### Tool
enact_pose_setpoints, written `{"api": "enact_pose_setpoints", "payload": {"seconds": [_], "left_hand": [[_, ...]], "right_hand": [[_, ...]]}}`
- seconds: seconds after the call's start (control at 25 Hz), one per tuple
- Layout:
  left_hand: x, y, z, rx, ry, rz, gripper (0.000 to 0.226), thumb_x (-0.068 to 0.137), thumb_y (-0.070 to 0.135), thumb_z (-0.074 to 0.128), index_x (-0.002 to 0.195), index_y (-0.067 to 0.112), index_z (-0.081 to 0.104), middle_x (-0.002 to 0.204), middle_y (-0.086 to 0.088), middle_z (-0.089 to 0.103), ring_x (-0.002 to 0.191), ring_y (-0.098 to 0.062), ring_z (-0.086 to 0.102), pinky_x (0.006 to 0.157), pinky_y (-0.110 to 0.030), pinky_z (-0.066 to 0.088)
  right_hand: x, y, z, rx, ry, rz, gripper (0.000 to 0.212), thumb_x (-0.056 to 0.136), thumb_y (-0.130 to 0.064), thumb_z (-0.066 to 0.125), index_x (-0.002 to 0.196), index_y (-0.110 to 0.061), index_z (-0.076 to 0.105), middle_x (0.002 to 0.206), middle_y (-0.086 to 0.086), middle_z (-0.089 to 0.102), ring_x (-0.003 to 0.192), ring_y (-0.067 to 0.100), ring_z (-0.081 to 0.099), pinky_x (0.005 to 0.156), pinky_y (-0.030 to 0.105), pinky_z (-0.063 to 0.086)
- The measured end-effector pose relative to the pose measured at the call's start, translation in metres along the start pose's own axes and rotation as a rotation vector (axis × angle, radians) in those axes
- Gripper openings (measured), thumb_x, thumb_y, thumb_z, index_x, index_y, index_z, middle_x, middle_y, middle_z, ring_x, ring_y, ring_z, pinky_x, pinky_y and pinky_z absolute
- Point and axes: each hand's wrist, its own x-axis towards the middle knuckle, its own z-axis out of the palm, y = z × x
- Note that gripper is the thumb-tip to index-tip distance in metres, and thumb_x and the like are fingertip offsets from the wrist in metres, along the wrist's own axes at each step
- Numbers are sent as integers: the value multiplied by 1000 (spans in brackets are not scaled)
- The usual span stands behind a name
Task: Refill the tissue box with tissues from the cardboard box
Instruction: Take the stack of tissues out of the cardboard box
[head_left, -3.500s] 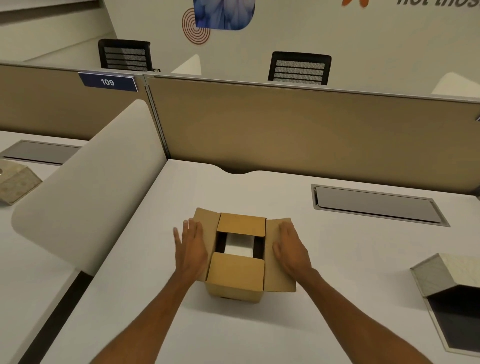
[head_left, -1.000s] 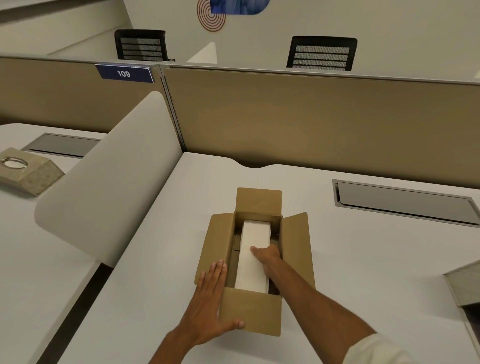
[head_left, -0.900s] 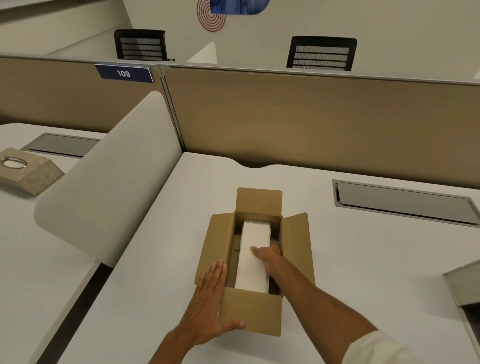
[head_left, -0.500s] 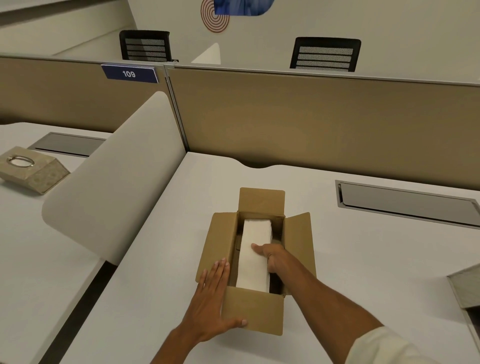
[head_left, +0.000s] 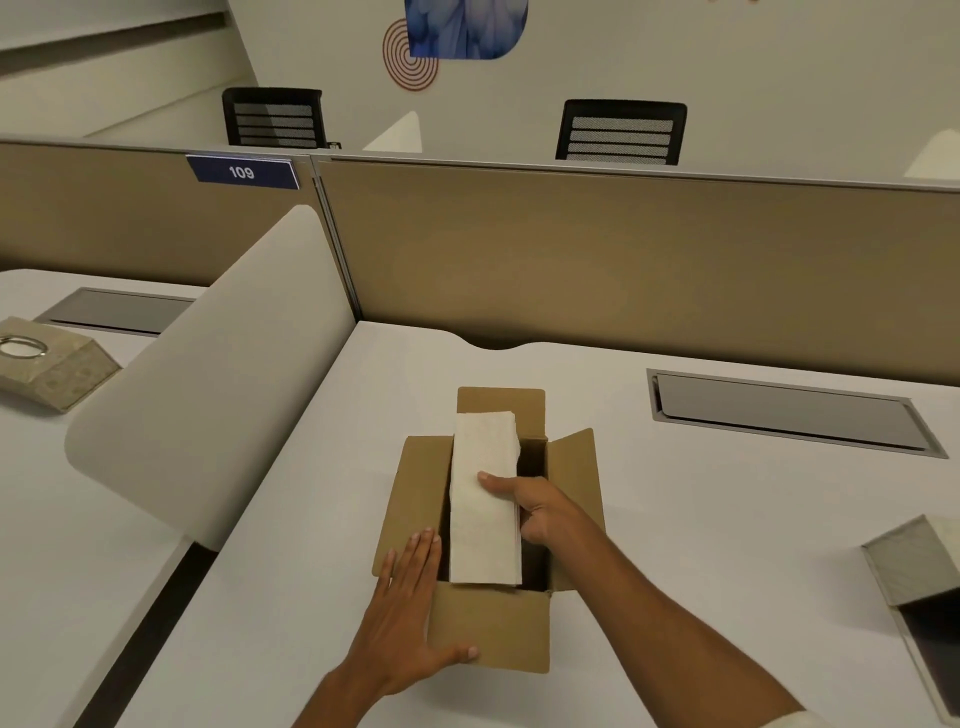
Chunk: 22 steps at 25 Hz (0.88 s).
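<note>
A brown cardboard box (head_left: 493, 629) stands open on the white desk, all its flaps folded outward. A long white stack of tissues (head_left: 483, 499) is raised above the box opening, its far end over the far flap. My right hand (head_left: 540, 506) grips the stack at its right edge, thumb on top. My left hand (head_left: 410, 618) lies flat on the box's left flap and near-left corner, thumb against the front flap. At the right edge sits the open tissue box (head_left: 919, 577), its lid raised and its dark inside showing.
A curved white divider (head_left: 208, 395) rises left of the box. A tan partition (head_left: 623, 270) closes the desk's far side. A grey cable hatch (head_left: 789, 410) lies at the back right. Another tissue box (head_left: 47, 364) rests on the neighbouring desk at left.
The flaps were spread open and my right hand reached inside. It has now closed on the tissue stack and lifted it up out of the box. My left hand stays on the left flap.
</note>
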Motion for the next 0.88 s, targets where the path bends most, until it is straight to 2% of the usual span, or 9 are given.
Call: {"api": "enact_pose_setpoints", "payload": {"seconds": [0.12, 0.24, 0.36, 0.48, 0.56, 0.6, 0.72, 0.8, 0.88], "left_hand": [[0, -2, 1, -2, 6, 2, 137, 52, 98, 34, 141, 16, -32, 155, 9, -33, 147, -12, -27, 103, -17, -36], [0, -6, 3, 12, 39, 13, 135, 55, 96, 36, 144, 17, -28, 152, 11, -34, 142, -3, -33, 103, -18, -37], [1, 0, -3, 110, 47, 64, 123, 65, 87, 42, 144, 21, -25, 151, 9, -35, 137, 4, -37, 114, -34, -30], [9, 41, -15, -156, 291, 74, 88, 82, 53, 50, 154, 20, 12, 163, 6, 8, 151, -14, 12, 125, -40, 2], [19, 86, -26, -602, 435, -62, 66, 85, 44, 50, 147, 24, 35, 153, 4, 39, 139, -17, 38, 115, -36, 32], [25, 112, -29, -826, 432, -115, 61, 85, 46, 51, 142, 27, 40, 146, 4, 46, 134, -17, 44, 106, -31, 39], [45, 182, -26, -1241, 235, -142, 81, 71, 67, 60, 140, 31, 37, 138, 4, 50, 128, -18, 51, 100, -30, 42], [55, 226, -16, -1336, 105, -91, 112, 50, 77, 72, 143, 27, 33, 138, 1, 52, 126, -19, 53, 106, -36, 43], [63, 266, 1, -1427, 31, -102, 128, 37, 75, 80, 144, 22, 34, 138, -7, 52, 125, -25, 54, 106, -43, 47]], "right_hand": [[-16, -10, -9, 103, -69, -53, 41, 68, -12, 85, 103, -10, 63, 109, 17, 68, 101, 34, 65, 80, 53, 56], [-34, -24, -27, 212, -94, -111, 40, 70, -13, 84, 104, -12, 63, 108, 16, 69, 102, 34, 65, 81, 53, 56], [-52, -35, -57, 307, -102, -154, 33, 74, -13, 81, 101, -15, 63, 105, 15, 67, 99, 32, 64, 72, 51, 56], [-69, -40, -94, 386, -100, -191, 34, 76, -15, 80, 104, -17, 61, 107, 15, 66, 102, 32, 64, 72, 53, 55], [-80, -40, -120, 416, -102, -211, 37, 75, -17, 80, 106, -17, 61, 109, 15, 67, 102, 32, 64, 73, 53, 55], [-86, -40, -136, 428, -108, -222, 39, 75, -17, 81, 109, -16, 61, 110, 15, 67, 103, 32, 64, 73, 53, 56], [-102, -41, -181, 480, -130, -245, 48, 73, -17, 82, 116, -11, 61, 110, 15, 72, 105, 33, 66, 76, 51, 56], [-112, -43, -215, 512, -155, -252, 48, 69, -17, 83, 112, -8, 64, 101, 15, 78, 103, 33, 67, 79, 52, 55], [-122, -42, -248, 527, -156, -252, 41, 71, -18, 82, 107, -7, 65, 92, 15, 79, 103, 34, 66, 77, 54, 53]]}}
